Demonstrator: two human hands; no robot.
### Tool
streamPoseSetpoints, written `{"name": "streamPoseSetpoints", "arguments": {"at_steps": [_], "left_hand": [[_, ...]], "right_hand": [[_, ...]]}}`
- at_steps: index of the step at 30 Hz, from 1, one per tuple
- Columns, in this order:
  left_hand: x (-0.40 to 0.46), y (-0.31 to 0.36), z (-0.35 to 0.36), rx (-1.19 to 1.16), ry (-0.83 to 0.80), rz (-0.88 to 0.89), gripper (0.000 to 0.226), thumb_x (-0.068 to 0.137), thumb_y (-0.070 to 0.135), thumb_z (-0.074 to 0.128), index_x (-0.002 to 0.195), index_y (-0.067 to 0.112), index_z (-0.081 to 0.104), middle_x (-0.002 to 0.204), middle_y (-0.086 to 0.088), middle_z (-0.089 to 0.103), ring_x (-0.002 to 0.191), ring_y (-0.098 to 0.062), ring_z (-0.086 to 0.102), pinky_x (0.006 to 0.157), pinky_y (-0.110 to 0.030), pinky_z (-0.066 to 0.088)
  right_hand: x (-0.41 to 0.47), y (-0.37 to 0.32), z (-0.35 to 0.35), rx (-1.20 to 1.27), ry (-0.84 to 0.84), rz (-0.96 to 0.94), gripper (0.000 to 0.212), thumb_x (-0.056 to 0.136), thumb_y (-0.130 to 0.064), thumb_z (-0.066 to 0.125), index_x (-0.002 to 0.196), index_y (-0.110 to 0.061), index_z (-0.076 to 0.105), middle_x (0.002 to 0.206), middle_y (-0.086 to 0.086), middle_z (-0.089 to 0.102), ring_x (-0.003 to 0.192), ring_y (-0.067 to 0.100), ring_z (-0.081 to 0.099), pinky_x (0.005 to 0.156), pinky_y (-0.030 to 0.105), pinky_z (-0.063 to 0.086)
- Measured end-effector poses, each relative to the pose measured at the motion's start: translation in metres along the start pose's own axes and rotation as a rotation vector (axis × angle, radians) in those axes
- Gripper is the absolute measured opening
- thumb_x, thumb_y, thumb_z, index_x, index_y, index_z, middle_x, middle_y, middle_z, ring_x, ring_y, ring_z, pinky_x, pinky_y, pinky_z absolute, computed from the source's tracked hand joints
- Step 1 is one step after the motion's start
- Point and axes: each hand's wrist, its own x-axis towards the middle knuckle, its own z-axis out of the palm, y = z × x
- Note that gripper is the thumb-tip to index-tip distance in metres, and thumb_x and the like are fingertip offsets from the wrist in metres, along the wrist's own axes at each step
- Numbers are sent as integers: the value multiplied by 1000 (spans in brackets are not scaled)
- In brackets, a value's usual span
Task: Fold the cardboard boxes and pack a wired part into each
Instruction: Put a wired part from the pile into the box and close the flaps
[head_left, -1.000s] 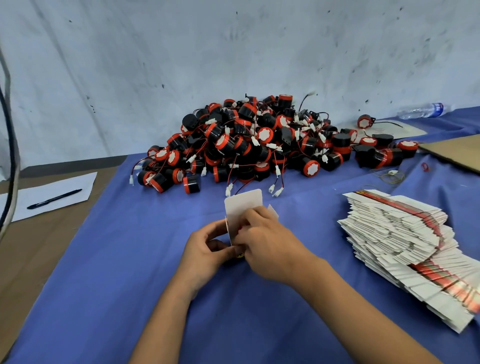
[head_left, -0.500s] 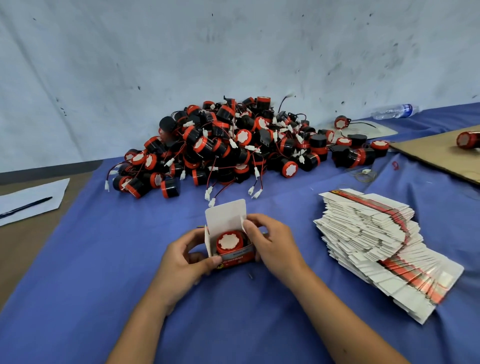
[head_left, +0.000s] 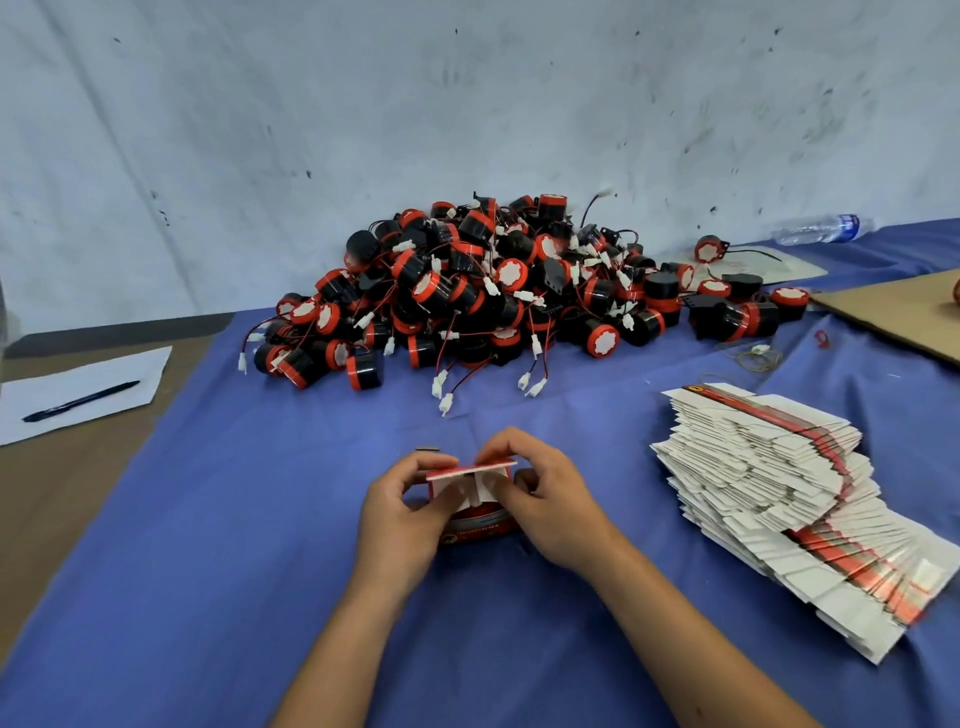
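A small red-and-white cardboard box (head_left: 475, 506) sits at the table's 6 o'clock, its white side flaps folded in under the lid, with the left hand (head_left: 402, 512) and right hand (head_left: 545, 506) pinching it from either side. At 12 o'clock lies a heap of round black-and-red wired parts (head_left: 498, 296); at 3 o'clock, a fanned stack of flat box blanks (head_left: 779, 478) on the blue cloth (head_left: 208, 571).

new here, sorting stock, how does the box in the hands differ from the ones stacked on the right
The box in the hands is folded up into shape, its top flaps being closed; the stacked boxes lie flat and unfolded. The left hand and right hand grip the one; the stack lies untouched, fanned on the blue cloth. Both are white card with red print.
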Motion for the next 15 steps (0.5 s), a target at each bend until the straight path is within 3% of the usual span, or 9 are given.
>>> {"name": "streamPoseSetpoints", "arguments": {"at_steps": [3, 6, 8, 10, 11, 13, 15], "left_hand": [[3, -3, 1, -73, 108, -18, 34, 87, -7, 71, 88, 26, 79, 101, -1, 77, 83, -21, 77, 65, -32, 61], [5, -1, 0, -121, 124, -49, 37, 87, -11, 66, 89, 24, 78, 102, -6, 78, 84, -25, 77, 64, -34, 62], [5, 1, -4, -159, 63, -108, 34, 90, -8, 61, 95, 21, 78, 107, -8, 77, 88, -26, 77, 64, -33, 61], [5, 2, -13, -241, -32, -175, 31, 98, 1, 53, 99, 18, 79, 111, -12, 77, 87, -25, 74, 59, -27, 54], [6, 3, -19, -275, -83, -193, 29, 101, 10, 51, 100, 16, 80, 112, -14, 76, 86, -27, 70, 58, -28, 50], [5, 2, -29, -251, -189, -161, 28, 94, 36, 63, 104, 16, 79, 115, -13, 75, 86, -29, 63, 62, -30, 47], [3, 0, -33, -114, -277, -55, 36, 77, 40, 83, 108, 21, 76, 119, -3, 75, 89, -28, 69, 71, -32, 57]], "right_hand": [[-3, 0, 0, -4, -84, 59, 25, 92, -20, 54, 107, -36, 65, 69, -17, 54, 58, 7, 41, 54, 20, 39], [-4, -3, -1, 7, -150, 60, 28, 87, -54, 58, 114, -46, 62, 91, -21, 62, 71, 7, 50, 67, 21, 48], [-3, -5, 1, 38, -112, 71, 36, 84, -67, 61, 110, -43, 65, 92, -15, 65, 70, 9, 51, 67, 29, 50], [-1, -4, 2, -1, -41, 67, 26, 86, -56, 70, 103, -36, 67, 87, -8, 65, 63, 10, 46, 63, 37, 49], [0, -2, 3, -50, -29, 46, 20, 87, -45, 75, 102, -34, 67, 95, -4, 67, 62, 9, 44, 65, 37, 50], [-1, 0, 4, -119, -34, -1, 22, 87, -31, 80, 102, -31, 65, 111, -2, 66, 60, 7, 42, 70, 36, 52], [-2, 1, 3, -123, -26, -34, 24, 86, -27, 82, 104, -30, 66, 113, -3, 66, 60, 7, 43, 73, 37, 53]]}}
